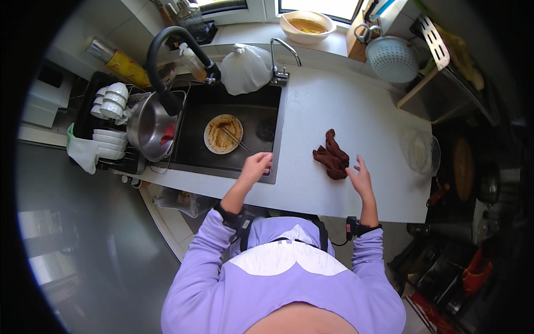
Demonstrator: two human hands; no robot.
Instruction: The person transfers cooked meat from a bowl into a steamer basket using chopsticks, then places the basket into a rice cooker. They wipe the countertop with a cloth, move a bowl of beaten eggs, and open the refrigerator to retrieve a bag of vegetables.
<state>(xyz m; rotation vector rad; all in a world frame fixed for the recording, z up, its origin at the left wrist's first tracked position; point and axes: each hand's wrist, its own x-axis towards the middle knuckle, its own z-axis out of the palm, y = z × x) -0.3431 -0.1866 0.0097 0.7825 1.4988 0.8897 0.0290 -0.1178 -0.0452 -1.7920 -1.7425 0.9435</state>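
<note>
My left hand (254,168) hovers over the front right corner of the black sink (192,160), fingers loosely bent, with nothing visible in it. In the sink lies a white plate (212,135) smeared with brown sauce, a pair of chopsticks (234,138) resting across it. A dark scrubber (265,129) sits to the plate's right. On the white countertop (308,112) is a crumpled dark brown cloth (332,156). Just right of the cloth, my right hand (361,178) has its fingers apart. Whether its thumb touches the cloth I cannot tell.
A black faucet (152,54) arches over the sink's left side, near a steel basin (146,129) and a dish rack (135,167) with bowls. Behind the sink stand a tied white bag (246,69) and a small chrome tap (288,41). A clear plastic bag (421,152) lies at right.
</note>
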